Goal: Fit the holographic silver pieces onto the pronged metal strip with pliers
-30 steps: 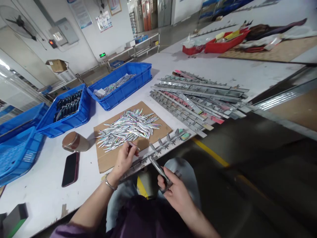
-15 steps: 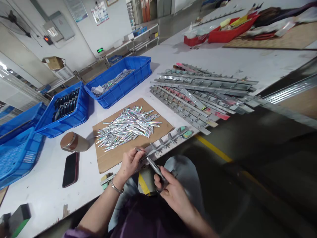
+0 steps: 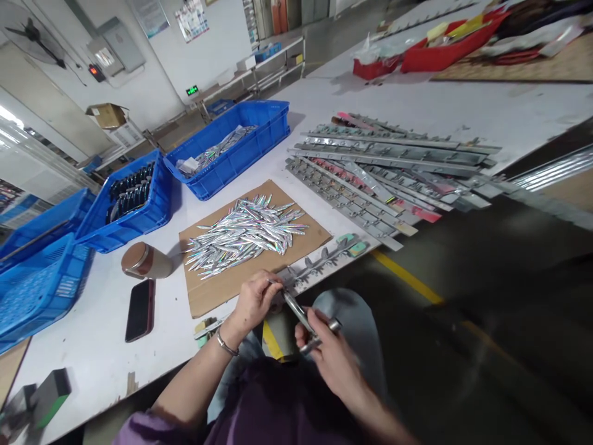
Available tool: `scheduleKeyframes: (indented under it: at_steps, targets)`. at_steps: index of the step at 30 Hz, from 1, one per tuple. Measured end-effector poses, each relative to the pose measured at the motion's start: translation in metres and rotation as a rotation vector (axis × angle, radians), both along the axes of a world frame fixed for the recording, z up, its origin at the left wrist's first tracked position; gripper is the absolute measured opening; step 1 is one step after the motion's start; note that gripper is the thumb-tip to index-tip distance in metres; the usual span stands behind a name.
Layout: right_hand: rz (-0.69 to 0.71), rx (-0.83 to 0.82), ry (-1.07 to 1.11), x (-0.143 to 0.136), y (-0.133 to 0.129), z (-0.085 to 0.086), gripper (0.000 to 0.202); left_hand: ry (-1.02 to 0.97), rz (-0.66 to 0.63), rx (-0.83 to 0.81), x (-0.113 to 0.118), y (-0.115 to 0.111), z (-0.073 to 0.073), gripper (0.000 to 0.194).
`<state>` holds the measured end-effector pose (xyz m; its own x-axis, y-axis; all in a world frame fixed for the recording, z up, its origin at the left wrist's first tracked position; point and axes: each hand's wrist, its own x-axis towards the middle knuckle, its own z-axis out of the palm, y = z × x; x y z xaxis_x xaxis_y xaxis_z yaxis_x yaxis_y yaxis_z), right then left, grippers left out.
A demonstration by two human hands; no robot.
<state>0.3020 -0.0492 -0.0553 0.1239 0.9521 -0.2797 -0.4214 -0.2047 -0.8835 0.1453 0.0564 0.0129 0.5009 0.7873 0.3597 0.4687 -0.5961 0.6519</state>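
Observation:
My left hand [image 3: 254, 300] is closed in a pinch at the near table edge, with the tip of a small silvery piece showing at its fingers. In my right hand [image 3: 328, 355] is a shiny metal T-handle tool [image 3: 296, 310], its crossbar in the palm and its shaft tip close to my left fingertips. Both hands are at a metal strip with upright clips [image 3: 319, 262], which lies along the table edge with green and yellow pads at its ends. Just beyond, a heap of silvery fish-shaped lure bodies [image 3: 250, 232] lies on a cardboard sheet [image 3: 222, 300].
Several metal clip strips [image 3: 380, 164] are piled at right, some overhanging the edge. Blue crates [image 3: 231, 151] stand at the back left. A brown-lidded cup [image 3: 147, 259], a phone [image 3: 139, 310] and a dark block [image 3: 52, 395] are at left. Red trays [image 3: 445, 52] sit far right.
My right hand has turned the T-handle tool, so its crossbar now shows. My left hand keeps its pinch beside the tool's tip. The whole view has shifted slightly.

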Motion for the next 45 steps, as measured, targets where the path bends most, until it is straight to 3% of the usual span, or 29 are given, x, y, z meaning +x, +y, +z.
scheduleKeyframes:
  at_steps: [2, 5, 8, 12, 14, 16, 18, 21, 23, 25, 28, 30, 32, 33, 34, 36, 41, 43, 45]
  targets:
    - [-0.063, 0.137, -0.538, 0.008, -0.003, 0.004, 0.029, 0.005, -0.007, 0.011, 0.000, 0.000, -0.002, 0.029]
    - [0.003, 0.375, -1.215, 0.014, -0.005, 0.006, 0.028, 0.012, -0.005, 0.017, 0.001, 0.000, -0.003, 0.028]
    - [0.026, 0.446, -1.520, 0.011, -0.007, 0.002, 0.029, 0.010, -0.005, 0.010, 0.002, -0.001, -0.002, 0.027]
    - [0.027, 0.436, -1.634, 0.007, -0.007, 0.000, 0.030, 0.025, 0.003, -0.024, 0.002, -0.002, -0.001, 0.029]
    - [0.046, 0.432, -1.514, 0.009, -0.004, -0.001, 0.031, 0.021, 0.003, -0.024, 0.002, -0.002, 0.000, 0.029]
    - [0.065, 0.399, -1.215, 0.010, 0.001, -0.001, 0.030, 0.016, 0.000, -0.012, 0.002, -0.002, -0.001, 0.028]
    - [0.058, 0.285, -0.707, 0.007, 0.004, -0.003, 0.029, 0.012, -0.002, 0.005, 0.002, -0.002, -0.001, 0.027]
    - [0.085, -0.016, 0.145, -0.005, 0.004, -0.006, 0.039, 0.009, -0.002, 0.015, 0.002, -0.002, -0.002, 0.026]
    - [0.116, -0.136, 0.419, -0.010, 0.002, -0.007, 0.045, 0.003, -0.003, 0.011, 0.002, -0.002, -0.002, 0.025]
    - [0.093, -0.080, 0.277, -0.007, 0.000, -0.006, 0.042, 0.002, -0.009, 0.007, 0.002, -0.002, -0.002, 0.025]
    - [0.039, 0.246, -0.486, 0.008, 0.000, -0.004, 0.036, 0.013, -0.018, 0.003, 0.002, -0.002, -0.002, 0.026]
    - [0.088, 0.445, -1.011, 0.018, 0.003, -0.001, 0.037, 0.019, -0.025, -0.005, 0.001, -0.001, -0.001, 0.026]
    - [0.148, 0.518, -1.320, 0.021, 0.005, 0.000, 0.040, 0.018, -0.035, -0.018, 0.001, 0.000, 0.000, 0.025]
    - [0.161, 0.511, -1.368, 0.021, 0.006, 0.000, 0.041, 0.019, -0.040, -0.021, 0.001, 0.000, 0.000, 0.025]
    - [0.166, 0.490, -1.336, 0.020, 0.007, -0.001, 0.041, 0.024, -0.040, -0.024, 0.002, 0.000, -0.001, 0.025]
    - [0.142, 0.408, -1.046, 0.016, 0.008, -0.006, 0.036, 0.040, -0.024, -0.025, 0.003, -0.002, -0.004, 0.026]
    - [0.102, 0.037, 0.185, 0.010, 0.013, -0.015, 0.037, 0.098, -0.029, -0.036, 0.003, -0.005, -0.005, 0.025]
    - [0.102, -0.061, 0.383, 0.010, 0.014, -0.013, 0.040, 0.146, -0.078, -0.064, -0.006, 0.002, 0.003, 0.018]
    - [0.082, -0.117, 0.429, 0.009, 0.014, -0.008, 0.041, 0.251, -0.036, -0.061, -0.021, 0.018, 0.016, 0.016]
